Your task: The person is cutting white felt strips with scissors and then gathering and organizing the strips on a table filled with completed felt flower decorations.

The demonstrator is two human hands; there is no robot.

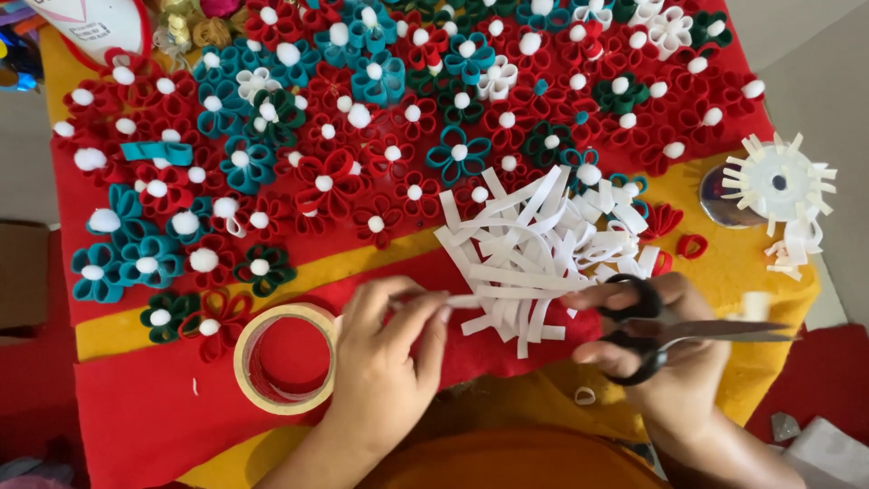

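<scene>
My left hand [385, 358] pinches one end of a white felt strip [463, 301] just above the red cloth, next to a roll of beige tape [285, 358]. My right hand [665, 349] grips black-handled scissors [674, 330] whose closed blades point right. Between and above my hands lies a loose pile of white strips [529, 244].
Many red, teal, green and white felt flowers with white pompom centres [362, 109] cover the red and yellow table cloth [127, 407]. A white strip flower on a shiny disc [778, 186] sits at the right edge. Small red loops [692, 245] lie near the pile.
</scene>
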